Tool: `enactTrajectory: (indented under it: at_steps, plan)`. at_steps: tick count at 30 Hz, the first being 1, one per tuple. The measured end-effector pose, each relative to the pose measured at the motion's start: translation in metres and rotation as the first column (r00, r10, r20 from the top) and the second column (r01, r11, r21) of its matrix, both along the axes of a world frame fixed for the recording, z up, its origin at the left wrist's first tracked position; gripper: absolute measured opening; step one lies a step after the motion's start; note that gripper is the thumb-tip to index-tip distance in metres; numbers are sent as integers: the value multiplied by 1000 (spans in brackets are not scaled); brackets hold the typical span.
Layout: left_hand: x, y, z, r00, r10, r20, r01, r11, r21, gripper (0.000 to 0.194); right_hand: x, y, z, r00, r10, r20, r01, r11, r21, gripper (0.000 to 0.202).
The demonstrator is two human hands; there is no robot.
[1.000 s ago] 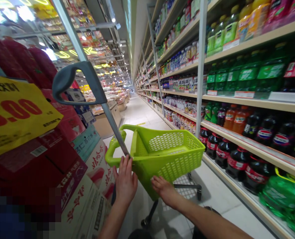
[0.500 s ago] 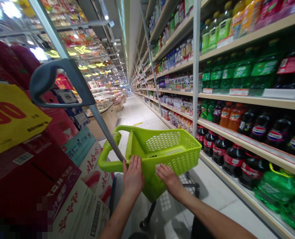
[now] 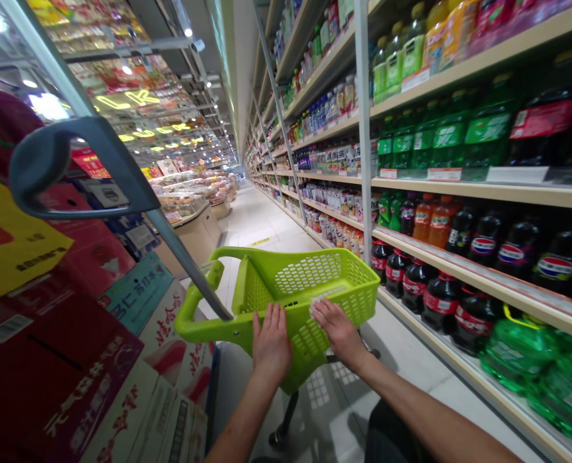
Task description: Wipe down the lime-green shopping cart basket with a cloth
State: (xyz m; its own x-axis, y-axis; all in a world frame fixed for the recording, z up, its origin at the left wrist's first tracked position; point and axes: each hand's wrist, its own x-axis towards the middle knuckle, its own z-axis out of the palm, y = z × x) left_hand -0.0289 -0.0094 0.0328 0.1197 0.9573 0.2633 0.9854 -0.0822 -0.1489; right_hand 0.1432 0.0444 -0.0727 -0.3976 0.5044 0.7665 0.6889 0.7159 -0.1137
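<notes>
A lime-green shopping cart (image 3: 309, 273) with perforated basket walls stands in front of me, its near side facing me. My left hand (image 3: 272, 341) lies on that side just below the rim, fingers stretched out. To its right, my right hand (image 3: 338, 331) presses a small white wad, seemingly a tissue (image 3: 316, 305), against the top of the near wall. Only an edge of the wad shows past the fingertips. A grey metal pole with a blue-grey loop handle (image 3: 85, 209) rises from the cart's left end.
Drink shelves (image 3: 483, 190) line the right side, with large cola bottles (image 3: 442, 302) and green bottles (image 3: 520, 350) at the bottom. Stacked cartons (image 3: 58, 373) and a yellow price sign (image 3: 20, 251) crowd the left. The tiled aisle (image 3: 261, 218) stretches ahead.
My right hand, with the white wad, has moved up the basket's side to the rim. My left hand sits farther right along the cart. The whole view has shifted slightly.
</notes>
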Motion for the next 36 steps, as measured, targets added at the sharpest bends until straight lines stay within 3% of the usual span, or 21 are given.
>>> enactTrajectory:
  at_steps: [2, 7, 9, 12, 14, 19, 21, 24, 26, 32, 36]
  plan:
    - [10, 3, -1, 1000, -19, 10, 20, 999, -37, 61, 9, 6, -2, 998, -47, -32, 48, 999, 12, 46]
    - [21, 6, -7, 1000, -30, -4, 30, 998, -52, 62, 35, 6, -38, 992, -111, 52, 115, 990, -83, 50]
    - [22, 8, -9, 999, -32, -23, 31, 998, -52, 61, 40, 4, -34, 992, -123, 20, 124, 989, -85, 53]
    - [25, 12, -10, 998, -45, -49, 43, 998, -52, 60, 38, 11, -14, 988, -144, -51, 143, 989, -37, 53]
    - [28, 15, -12, 998, -48, -45, 46, 997, -59, 61, 39, 16, -13, 984, -167, -64, 166, 986, -21, 53]
    - [28, 16, -18, 998, -58, -33, 56, 997, -55, 64, 57, 13, -49, 982, -190, 8, 189, 976, -103, 52]
    - [28, 17, -20, 997, -64, -42, 63, 997, -43, 64, 64, 13, -46, 979, -200, -22, 197, 975, -98, 52]
    - [34, 19, -21, 996, -69, -55, 66, 996, -52, 63, 66, 21, -21, 974, -208, -89, 204, 978, -53, 52]
    - [39, 22, -21, 996, -65, -54, 61, 996, -71, 62, 65, 28, -13, 973, -208, -100, 205, 978, -38, 52]
    - [42, 24, -27, 997, -62, -55, 58, 996, -71, 63, 74, 27, -50, 976, -211, -46, 207, 975, -85, 57]
    - [40, 23, -31, 997, -51, -52, 48, 998, -49, 66, 85, 32, -30, 968, -230, -101, 226, 973, -53, 54]
